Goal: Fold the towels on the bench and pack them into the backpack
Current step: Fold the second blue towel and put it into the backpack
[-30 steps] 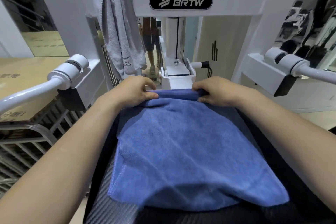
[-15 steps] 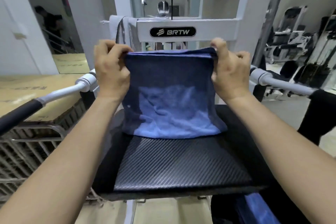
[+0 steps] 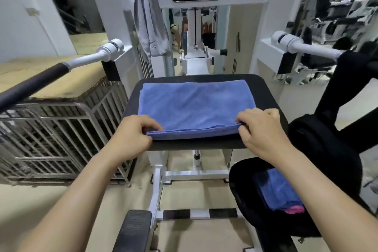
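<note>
Bench holds blue towel, seemingly doubled; left hand, right hand pinch its edge.

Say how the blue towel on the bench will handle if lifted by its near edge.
Probably floppy: the blue towel is thin cloth, so it should sag between the left hand and right hand. Likely light: fingertip pinches lift its edge. Layers may slide apart.

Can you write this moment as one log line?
step: folding | blue towel: doubled, flat on bench pad | left hand: pinches near-left corner | right hand: pinches near-right corner | backpack: open, packed towel inside
</note>
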Available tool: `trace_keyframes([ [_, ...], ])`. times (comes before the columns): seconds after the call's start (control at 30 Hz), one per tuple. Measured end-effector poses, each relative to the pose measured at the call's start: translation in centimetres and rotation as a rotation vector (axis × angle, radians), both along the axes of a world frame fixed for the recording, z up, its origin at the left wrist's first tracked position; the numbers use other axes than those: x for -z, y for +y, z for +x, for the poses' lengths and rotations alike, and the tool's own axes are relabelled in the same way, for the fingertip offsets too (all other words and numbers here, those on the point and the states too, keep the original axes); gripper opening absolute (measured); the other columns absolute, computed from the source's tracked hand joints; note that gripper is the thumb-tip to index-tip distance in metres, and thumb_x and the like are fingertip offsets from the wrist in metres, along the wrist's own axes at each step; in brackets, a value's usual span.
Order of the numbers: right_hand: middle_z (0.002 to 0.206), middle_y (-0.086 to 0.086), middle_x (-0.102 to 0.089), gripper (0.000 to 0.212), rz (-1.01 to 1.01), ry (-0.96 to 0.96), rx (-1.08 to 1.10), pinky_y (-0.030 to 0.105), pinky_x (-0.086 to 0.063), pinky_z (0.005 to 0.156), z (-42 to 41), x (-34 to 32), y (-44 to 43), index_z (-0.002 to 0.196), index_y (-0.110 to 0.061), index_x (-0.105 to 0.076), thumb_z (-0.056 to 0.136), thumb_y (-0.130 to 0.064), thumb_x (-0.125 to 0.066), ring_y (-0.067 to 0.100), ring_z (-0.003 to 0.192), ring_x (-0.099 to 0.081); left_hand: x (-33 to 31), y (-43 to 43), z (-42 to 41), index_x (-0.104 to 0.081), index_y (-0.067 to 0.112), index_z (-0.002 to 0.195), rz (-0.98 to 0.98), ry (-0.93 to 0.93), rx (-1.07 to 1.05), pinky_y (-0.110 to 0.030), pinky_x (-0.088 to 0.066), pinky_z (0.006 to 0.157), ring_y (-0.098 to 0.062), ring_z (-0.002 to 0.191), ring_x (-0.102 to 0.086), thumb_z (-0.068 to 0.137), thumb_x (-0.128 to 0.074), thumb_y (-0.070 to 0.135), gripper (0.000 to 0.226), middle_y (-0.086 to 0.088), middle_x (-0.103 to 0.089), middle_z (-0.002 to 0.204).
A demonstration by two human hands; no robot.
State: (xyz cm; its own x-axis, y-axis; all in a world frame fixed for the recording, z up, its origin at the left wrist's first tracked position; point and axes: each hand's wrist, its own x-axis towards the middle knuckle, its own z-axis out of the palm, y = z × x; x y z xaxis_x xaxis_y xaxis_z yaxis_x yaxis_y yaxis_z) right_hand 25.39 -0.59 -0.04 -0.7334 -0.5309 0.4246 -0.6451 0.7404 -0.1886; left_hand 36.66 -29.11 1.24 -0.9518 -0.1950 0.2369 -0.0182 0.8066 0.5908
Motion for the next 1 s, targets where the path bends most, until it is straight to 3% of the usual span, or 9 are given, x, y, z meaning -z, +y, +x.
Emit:
trace_keyframes([
  [0.13,0.054,-0.002,-0.043,0.016,-0.032,-0.219,-0.061,0.034,-0.029,0.058,3.0,-0.7,-0.2,0.066,-0.018,-0.043,0.080,-0.018,-0.037,0.015,0.054,-0.040,-0.7,-0.8,1.3,-0.071,0.020,0.067,0.036,-0.255,0.103,-0.027,-0.040,0.058,-0.012,0.055,-0.049,0.072,-0.074,0.021,0.005,0.003,-0.059,0.058],
  [0.2,0.054,-0.001,-0.044,0.024,-0.068,-0.413,-0.103,0.034,-0.033,0.055,4.2,-1.0,-0.5,0.062,-0.017,-0.046,0.085,-0.026,-0.049,0.013,0.053,-0.039,-0.8,-1.8,2.1,-0.058,0.010,0.060,-0.028,-0.392,0.168,-0.028,-0.031,0.056,-0.013,0.053,-0.039,0.070,-0.074,0.041,0.037,0.002,-0.045,0.054],
  [0.27,0.053,-0.004,-0.044,0.036,-0.041,-0.601,-0.139,0.030,-0.033,0.053,5.6,-1.8,-0.7,0.059,-0.016,-0.051,0.082,-0.041,-0.063,0.010,0.052,-0.037,-1.3,-2.7,3.2,-0.055,0.013,0.058,0.022,-0.451,0.272,-0.028,-0.030,0.058,-0.012,0.055,-0.037,0.077,-0.071,0.039,0.036,0.006,-0.044,0.055],
  [0.37,0.049,-0.007,-0.039,0.042,-0.005,-0.918,-0.266,0.021,-0.026,0.046,8.3,-3.3,-0.4,0.053,-0.018,-0.047,0.078,-0.037,-0.075,0.009,0.046,-0.032,-2.0,-4.3,5.2,-0.058,0.007,0.071,0.138,-0.563,0.470,-0.030,-0.033,0.064,-0.014,0.064,-0.042,0.086,-0.061,0.034,0.031,0.002,-0.050,0.066],
  [0.5,0.063,-0.002,-0.062,0.023,-0.235,-1.127,-0.436,0.019,-0.040,0.057,11.3,-4.1,-0.4,0.064,-0.014,-0.068,0.071,-0.036,-0.075,0.007,0.059,-0.051,-2.4,-5.9,7.8,-0.061,-0.004,0.091,0.305,-0.615,0.678,-0.030,-0.045,0.075,-0.012,0.080,-0.053,0.089,-0.059,0.030,0.034,-0.005,-0.063,0.084],
  [0.63,0.092,0.019,-0.073,0.043,-0.415,-1.096,-0.289,0.029,-0.051,0.069,12.3,-3.9,-1.4,0.094,-0.001,-0.074,0.072,-0.038,-0.078,0.022,0.079,-0.065,-2.7,-7.1,8.1,-0.067,0.003,0.095,0.335,-0.408,0.509,-0.030,-0.043,0.068,-0.017,0.075,-0.054,0.085,-0.062,0.026,0.025,-0.011,-0.062,0.080],
  [0.77,0.075,0.007,-0.070,0.007,-0.547,-0.916,-0.107,0.031,-0.045,0.068,11.8,-4.1,-1.8,0.078,-0.013,-0.075,0.083,-0.016,-0.073,0.015,0.068,-0.063,-2.4,-7.6,6.8,-0.073,0.019,0.087,0.336,-0.090,0.234,-0.027,-0.044,0.066,-0.010,0.070,-0.059,0.087,-0.067,0.011,0.010,-0.011,-0.070,0.079],
  [0.9,0.079,0.006,-0.071,0.008,-0.628,-0.731,0.086,0.036,-0.043,0.074,8.9,-5.3,-1.2,0.083,-0.010,-0.074,0.087,-0.007,-0.067,0.018,0.074,-0.061,-2.5,-8.4,3.9,-0.066,0.016,0.084,0.676,0.127,0.059,-0.017,-0.048,0.060,-0.004,0.063,-0.062,0.085,-0.064,-0.004,0.020,0.007,-0.070,0.071],
  [1.0,0.075,0.001,-0.066,0.013,-0.724,-0.472,0.247,0.026,-0.046,0.061,4.8,-6.2,-3.1,0.079,-0.016,-0.070,0.087,-0.006,-0.067,0.013,0.068,-0.057,-2.7,-8.4,-0.1,-0.059,0.011,0.091,0.738,0.250,-0.059,-0.016,-0.047,0.057,-0.002,0.059,-0.061,0.086,-0.060,-0.007,0.019,0.003,-0.065,0.069],
])
